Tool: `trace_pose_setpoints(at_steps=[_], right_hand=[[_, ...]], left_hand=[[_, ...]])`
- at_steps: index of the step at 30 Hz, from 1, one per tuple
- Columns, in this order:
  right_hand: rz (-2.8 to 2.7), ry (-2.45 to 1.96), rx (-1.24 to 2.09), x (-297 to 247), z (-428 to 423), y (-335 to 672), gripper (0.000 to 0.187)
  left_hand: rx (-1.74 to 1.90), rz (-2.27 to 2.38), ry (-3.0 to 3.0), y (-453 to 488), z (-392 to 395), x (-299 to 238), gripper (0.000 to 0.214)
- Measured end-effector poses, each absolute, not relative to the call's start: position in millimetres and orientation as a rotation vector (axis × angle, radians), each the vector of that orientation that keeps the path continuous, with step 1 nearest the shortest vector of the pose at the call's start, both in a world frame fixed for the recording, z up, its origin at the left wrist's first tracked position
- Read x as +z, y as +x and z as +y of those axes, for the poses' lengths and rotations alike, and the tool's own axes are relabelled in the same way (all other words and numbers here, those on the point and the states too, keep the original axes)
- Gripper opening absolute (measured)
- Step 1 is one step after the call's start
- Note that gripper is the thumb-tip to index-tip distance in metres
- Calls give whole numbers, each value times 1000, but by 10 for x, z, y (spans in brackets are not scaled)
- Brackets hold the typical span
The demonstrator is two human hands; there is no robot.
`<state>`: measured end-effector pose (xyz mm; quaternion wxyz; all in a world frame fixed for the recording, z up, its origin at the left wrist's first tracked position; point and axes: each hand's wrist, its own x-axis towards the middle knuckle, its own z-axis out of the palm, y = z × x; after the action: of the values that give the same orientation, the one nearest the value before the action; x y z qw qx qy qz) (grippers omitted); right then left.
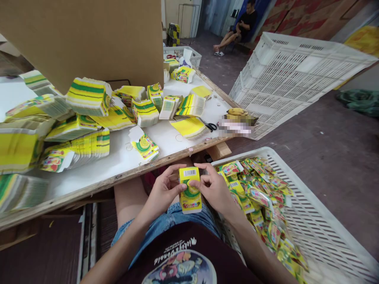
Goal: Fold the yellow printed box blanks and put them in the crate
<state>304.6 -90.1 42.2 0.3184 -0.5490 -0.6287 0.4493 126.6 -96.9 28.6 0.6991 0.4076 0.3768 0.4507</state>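
Note:
A small yellow carton [191, 203] with a lemon picture and a barcode panel is held upright above my lap. My left hand [166, 189] grips its left side, thumb on the front face. From the right, my right hand [214, 191] pinches the same carton, its thumb pressed on the printed lemon. The fingers behind the carton are partly hidden. On the table edge ahead lies a small stack of flat cartons [145, 145]. Beside my right forearm, a white crate [322, 221] holds many yellow cartons and shiny packets [263, 193].
Bundles of flat yellow cartons [87, 96] cover the white table [118, 152], with a large cardboard box [89, 39] behind. Black-handled scissors [211, 126] and bananas [237, 112] lie near the right corner. Stacked white crates [284, 79] stand beyond. A person [244, 23] sits at the back.

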Motion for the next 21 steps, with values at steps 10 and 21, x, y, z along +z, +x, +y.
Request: trace_pose_setpoints(at_steps=[10, 21], right_hand=[[-1657, -1559, 1031, 348, -950, 3036, 37], [-1636, -1316, 1012, 314, -944, 3161, 32]], left_hand=[[1003, 829, 1045, 1338, -1013, 272, 45], [1016, 807, 965, 1471, -982, 237, 48]])
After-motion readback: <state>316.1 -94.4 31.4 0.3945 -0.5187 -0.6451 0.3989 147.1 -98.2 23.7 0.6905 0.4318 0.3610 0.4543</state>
